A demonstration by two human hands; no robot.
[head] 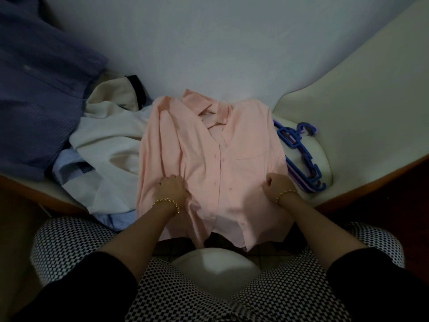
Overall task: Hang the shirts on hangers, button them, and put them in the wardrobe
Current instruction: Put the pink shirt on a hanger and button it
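The pale pink button-front shirt [216, 140] lies front-up on a white mattress [232, 54]. Its long axis runs straight away from the person. The collar [209, 110] is at the far end, beyond both hands, and the hem is at the near end, hanging off the mattress edge below the wrists. The button placket runs down the middle, between the two hands.

The left hand [173, 187] has its fingers curled into bunched folds on that side of the shirt front. The right hand [277, 184] is closed like a fist on the opposite side edge, with cloth gathered under it. How much cloth each hand holds is hard to see in the dim light. The left sleeve is folded in over the body, so its cuff cannot be made out.

Just outside the right hand, blue and lilac plastic hangers [301, 156] lie stacked, their near ends tucked behind the shirt's edge. Outside the left hand there is a loose heap. A cream-white shirt [109, 140] is on top, with a light blue shirt [67, 162] mostly buried beneath it. A dark blue striped garment [39, 89] lies farther out and is cut off by the frame.
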